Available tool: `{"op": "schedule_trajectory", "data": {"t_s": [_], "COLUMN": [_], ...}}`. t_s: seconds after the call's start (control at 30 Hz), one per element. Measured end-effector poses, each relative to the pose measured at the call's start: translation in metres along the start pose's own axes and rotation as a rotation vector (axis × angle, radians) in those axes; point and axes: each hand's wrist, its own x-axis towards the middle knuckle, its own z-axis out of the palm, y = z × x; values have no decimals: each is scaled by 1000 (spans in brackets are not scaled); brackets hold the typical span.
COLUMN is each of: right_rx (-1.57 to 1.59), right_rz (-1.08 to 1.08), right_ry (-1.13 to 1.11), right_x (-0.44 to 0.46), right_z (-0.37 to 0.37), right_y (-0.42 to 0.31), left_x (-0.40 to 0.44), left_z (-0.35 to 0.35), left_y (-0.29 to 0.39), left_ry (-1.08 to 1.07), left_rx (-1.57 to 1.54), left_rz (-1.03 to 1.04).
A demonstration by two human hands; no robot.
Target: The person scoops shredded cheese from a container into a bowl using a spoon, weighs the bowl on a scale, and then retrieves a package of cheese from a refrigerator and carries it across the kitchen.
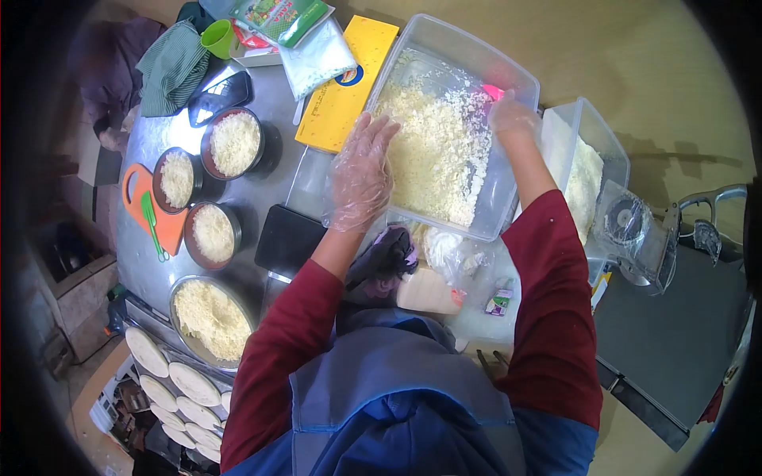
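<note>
A large clear plastic tub holds crumbly, pale grated cheese. My left hand, in a clear plastic glove, lies over the tub's left wall with its fingers stretched out toward the cheese. Over the tub's right side, my right hand, also gloved, is closed on a bright pink tool. Only a small pink part of that tool shows, so its full shape is hidden. Loose crumbs of cheese lie scattered around it.
Several bowls of grated white cheese and a larger bowl stand on the metal table. Flat dough rounds lie at lower left. A yellow box touches the tub's left. A second tub and a machine stand right.
</note>
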Motion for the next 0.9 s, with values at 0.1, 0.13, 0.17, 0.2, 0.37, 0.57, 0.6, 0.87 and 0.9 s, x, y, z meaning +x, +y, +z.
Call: {"op": "schedule_trajectory", "data": {"t_s": [0.1,0.13,0.17,0.2,0.37,0.57,0.6,0.87,0.9], "right_rx": [-287,-287,-230,-171,121,36,80,254,208], "right_rz": [-202,-197,-282,-365,-25,-337,-373,-252,-355], "right_ry": [-302,-303,-386,-469,-211,-447,-441,-256,-272], "right_x": [-64,-65,-67,-69,-37,-104,-98,-60,-79], "right_z": [-42,-57,-69,-78,-48,-102,-115,-41,-53], "right_y": [-12,-9,-2,4,-18,-29,-24,-53,-53], "left_x": [0,1,1,0,0,2,1,-1,0], "left_z": [1,2,1,1,1,-2,-3,2,2], "left_y": [0,0,-1,0,2,3,3,-1,0], "left_ry": [-9,-12,-10,-8,-10,-29,-16,-23,-20], "left_rx": [44,40,43,45,37,29,17,35,42], "left_rz": [1,5,12,20,17,24,36,60,63]}}
